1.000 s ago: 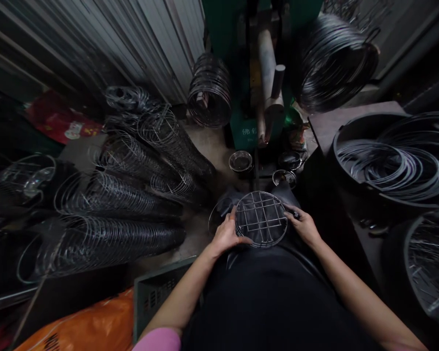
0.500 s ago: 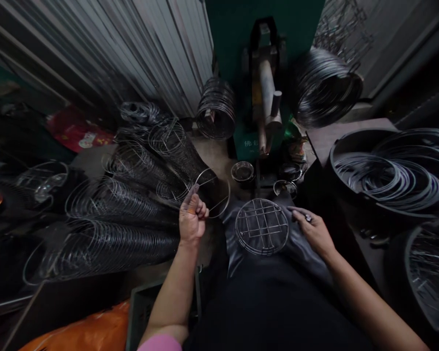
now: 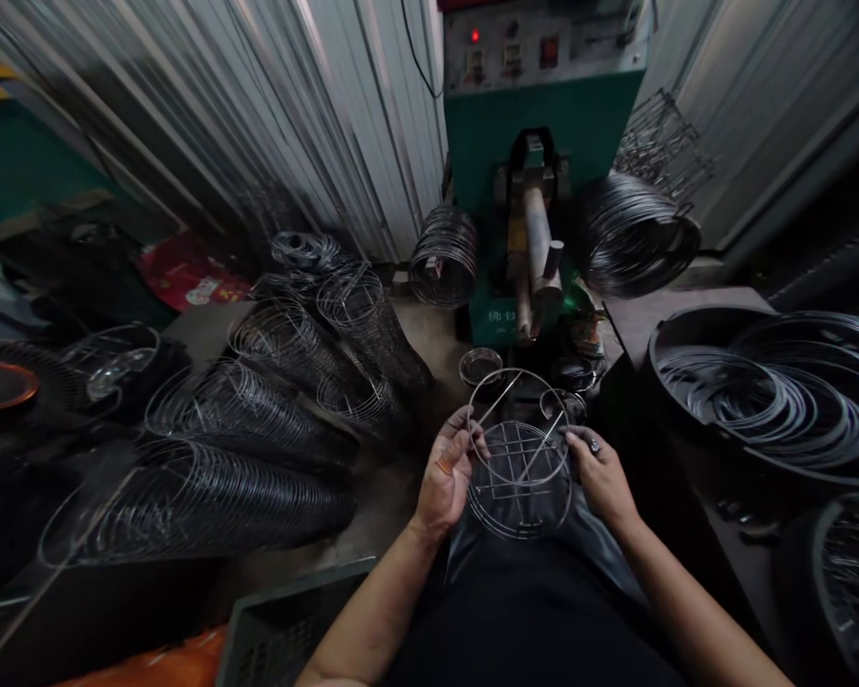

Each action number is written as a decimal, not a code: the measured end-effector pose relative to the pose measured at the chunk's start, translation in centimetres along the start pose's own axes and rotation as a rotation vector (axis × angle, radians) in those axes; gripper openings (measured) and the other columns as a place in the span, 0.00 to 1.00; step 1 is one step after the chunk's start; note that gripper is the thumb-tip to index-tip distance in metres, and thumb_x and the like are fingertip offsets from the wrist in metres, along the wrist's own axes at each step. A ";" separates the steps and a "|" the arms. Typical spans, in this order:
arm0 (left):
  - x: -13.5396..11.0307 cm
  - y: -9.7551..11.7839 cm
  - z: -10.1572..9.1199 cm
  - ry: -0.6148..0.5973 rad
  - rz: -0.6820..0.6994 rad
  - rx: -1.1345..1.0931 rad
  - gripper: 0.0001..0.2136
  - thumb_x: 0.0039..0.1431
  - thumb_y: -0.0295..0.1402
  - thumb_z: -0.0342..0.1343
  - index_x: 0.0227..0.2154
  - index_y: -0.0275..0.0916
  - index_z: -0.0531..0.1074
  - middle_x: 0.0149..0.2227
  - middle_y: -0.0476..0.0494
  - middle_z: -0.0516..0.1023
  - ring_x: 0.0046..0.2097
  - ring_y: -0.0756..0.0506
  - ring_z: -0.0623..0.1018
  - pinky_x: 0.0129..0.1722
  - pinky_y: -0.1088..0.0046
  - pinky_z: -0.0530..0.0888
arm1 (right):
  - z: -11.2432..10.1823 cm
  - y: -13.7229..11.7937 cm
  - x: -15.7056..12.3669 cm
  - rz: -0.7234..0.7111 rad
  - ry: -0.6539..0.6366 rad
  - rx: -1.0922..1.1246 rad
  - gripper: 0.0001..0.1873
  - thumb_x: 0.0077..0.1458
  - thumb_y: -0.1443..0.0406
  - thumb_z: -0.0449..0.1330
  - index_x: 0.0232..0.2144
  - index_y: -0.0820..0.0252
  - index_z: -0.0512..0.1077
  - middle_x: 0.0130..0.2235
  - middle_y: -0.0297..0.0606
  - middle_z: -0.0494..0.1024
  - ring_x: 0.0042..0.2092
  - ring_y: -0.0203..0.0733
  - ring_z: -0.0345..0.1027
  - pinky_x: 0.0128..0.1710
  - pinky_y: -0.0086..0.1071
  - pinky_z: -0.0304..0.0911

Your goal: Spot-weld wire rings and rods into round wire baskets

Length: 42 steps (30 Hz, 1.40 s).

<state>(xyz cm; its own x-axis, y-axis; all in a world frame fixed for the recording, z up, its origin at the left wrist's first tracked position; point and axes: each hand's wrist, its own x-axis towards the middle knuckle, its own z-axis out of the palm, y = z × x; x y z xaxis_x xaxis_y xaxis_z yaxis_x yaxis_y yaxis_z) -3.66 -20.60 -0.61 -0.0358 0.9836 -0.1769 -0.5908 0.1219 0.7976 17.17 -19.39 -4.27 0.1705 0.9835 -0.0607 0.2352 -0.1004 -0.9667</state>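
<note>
A wire ring with two straight crossbars (image 3: 501, 398) is held up in front of me, tilted. My left hand (image 3: 445, 477) pinches its left edge between thumb and fingers. At the opposite edge, the thumb and forefinger of my right hand (image 3: 602, 479) are closed on the ring; a finger of that hand wears a ring. Beneath it, round wire grids (image 3: 516, 532) lie stacked on the dark cloth over my lap, partly covered by the held ring. Just beyond the hands stands a green machine (image 3: 465, 124) with a thick metal arm (image 3: 538, 229).
Left of me lie long stacks of wire rings (image 3: 258, 496). A black tub (image 3: 659, 353) of loose wire hoops sits at right, with another dark tub (image 3: 806, 572) below it. Wire coils (image 3: 637, 239) flank the machine. A dark plastic crate (image 3: 240, 630) stands at lower left.
My left hand has brought the crossbarred ring rightward from beside the stacks to above the grids. My right hand now grips its other edge. The view has tilted up, showing the machine's control panel.
</note>
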 end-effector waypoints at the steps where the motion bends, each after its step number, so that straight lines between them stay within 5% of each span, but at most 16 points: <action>1: 0.3 0.0 -0.4 -0.006 -0.013 0.106 0.25 0.48 0.40 0.60 0.49 0.38 0.64 0.35 0.47 0.69 0.32 0.53 0.69 0.34 0.75 0.68 | -0.4 0.0 0.5 -0.013 -0.002 -0.058 0.23 0.49 0.50 0.55 0.37 0.62 0.74 0.25 0.39 0.75 0.28 0.41 0.68 0.28 0.32 0.62; 6: 1.7 -1.4 -3.3 0.000 -0.090 0.741 0.30 0.49 0.38 0.57 0.55 0.34 0.59 0.28 0.51 0.69 0.31 0.52 0.69 0.37 0.74 0.68 | -0.8 1.1 1.9 -0.098 -0.072 -0.233 0.19 0.49 0.54 0.53 0.35 0.59 0.75 0.32 0.40 0.79 0.35 0.45 0.71 0.36 0.35 0.65; 11: 1.3 -2.3 -4.7 -0.075 -0.116 1.189 0.24 0.53 0.36 0.52 0.54 0.36 0.63 0.38 0.44 0.77 0.41 0.44 0.75 0.46 0.66 0.69 | -0.2 2.9 2.1 -0.150 -0.125 -0.272 0.18 0.50 0.56 0.54 0.38 0.57 0.75 0.39 0.41 0.78 0.42 0.46 0.71 0.44 0.37 0.65; 16: 0.6 -3.0 -4.8 -0.140 -0.034 1.233 0.22 0.55 0.33 0.48 0.54 0.35 0.64 0.54 0.40 0.69 0.55 0.42 0.68 0.57 0.64 0.62 | -0.2 3.5 2.5 -0.163 -0.161 -0.265 0.18 0.51 0.57 0.54 0.40 0.57 0.75 0.41 0.40 0.78 0.42 0.46 0.71 0.45 0.39 0.64; 30: 0.0 -4.3 -5.5 -0.156 -0.063 1.214 0.23 0.56 0.38 0.44 0.55 0.38 0.63 0.55 0.43 0.67 0.58 0.43 0.64 0.60 0.64 0.58 | -2.1 3.7 3.2 -0.153 -0.339 -0.189 0.20 0.43 0.55 0.61 0.40 0.55 0.76 0.44 0.43 0.77 0.47 0.54 0.70 0.50 0.49 0.62; 33: 0.4 -5.1 -6.3 -0.260 -0.131 1.217 0.29 0.55 0.45 0.44 0.59 0.41 0.55 0.58 0.44 0.63 0.60 0.42 0.62 0.59 0.65 0.59 | -2.2 5.1 3.4 -0.144 -0.344 -0.133 0.17 0.44 0.56 0.61 0.40 0.44 0.76 0.44 0.36 0.77 0.47 0.54 0.70 0.49 0.49 0.62; 37: 0.7 -6.0 -6.6 -0.287 -0.226 1.433 0.46 0.40 0.45 0.59 0.62 0.42 0.43 0.59 0.40 0.61 0.60 0.37 0.61 0.57 0.61 0.58 | -1.9 7.1 3.7 -0.169 -0.309 -0.104 0.18 0.43 0.58 0.61 0.40 0.29 0.72 0.43 0.27 0.77 0.48 0.53 0.69 0.49 0.47 0.63; 42: 0.3 -6.4 -5.7 -0.225 -0.350 1.549 0.42 0.48 0.42 0.51 0.62 0.43 0.36 0.60 0.38 0.59 0.61 0.37 0.58 0.57 0.58 0.55 | -1.3 8.2 3.1 -0.160 -0.280 -0.077 0.18 0.45 0.55 0.59 0.41 0.27 0.70 0.46 0.28 0.75 0.50 0.53 0.66 0.51 0.48 0.61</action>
<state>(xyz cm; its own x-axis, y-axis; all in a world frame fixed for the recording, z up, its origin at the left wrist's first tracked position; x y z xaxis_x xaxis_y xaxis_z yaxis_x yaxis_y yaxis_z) -4.50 -21.86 -9.01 0.1154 0.8613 -0.4947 0.8081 0.2083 0.5510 20.88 -17.39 -12.03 -0.1418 0.9898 0.0144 0.3115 0.0585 -0.9484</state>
